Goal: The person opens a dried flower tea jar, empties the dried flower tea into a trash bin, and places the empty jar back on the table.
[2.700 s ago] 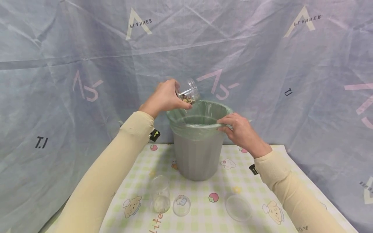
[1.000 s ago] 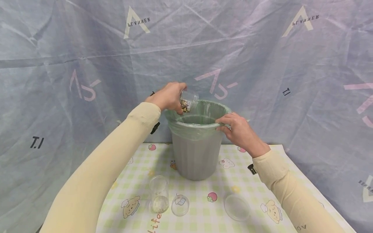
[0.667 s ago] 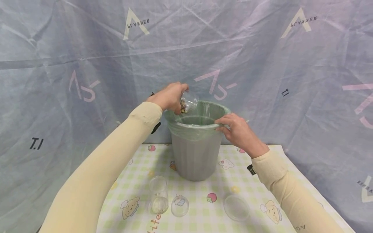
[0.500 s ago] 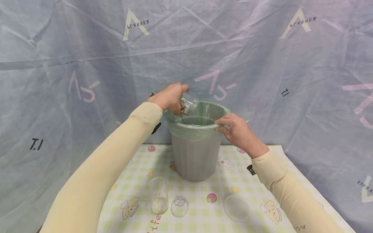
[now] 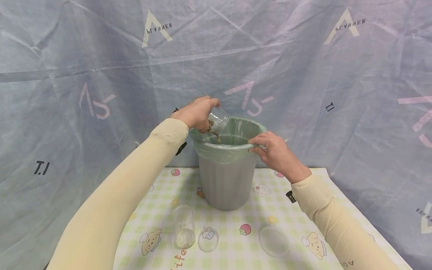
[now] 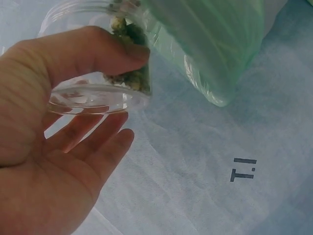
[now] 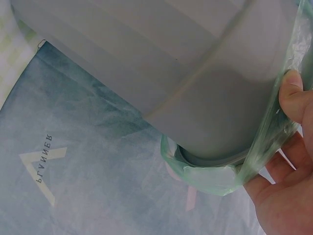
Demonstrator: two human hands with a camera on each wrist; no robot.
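In the head view my left hand (image 5: 197, 112) grips a clear plastic jar (image 5: 220, 117), tipped mouth-down over the left side of a grey trash can (image 5: 227, 183). Dried bits (image 5: 214, 132) spill from it toward the can's inside. The left wrist view shows the thumb and fingers around the jar (image 6: 73, 100), with dark and yellowish dried pieces (image 6: 132, 78) against its wall. A green bag (image 5: 219, 152) lines the can and folds over its rim. My right hand (image 5: 278, 153) pinches the rim and bag at the right; its thumb lies on the bag (image 7: 264, 132) in the right wrist view.
On the checkered tablecloth (image 5: 233, 247) in front of the can stands another clear jar (image 5: 183, 227). A small clear lid (image 5: 208, 239) lies beside it, and a larger clear lid (image 5: 274, 240) lies to the right. A grey-blue cloth (image 5: 287, 75) hangs behind the table.
My left hand has moved right and tilted the jar further down over the can. Dried bits that lay inside the jar are now falling out. The right hand stays at the rim.
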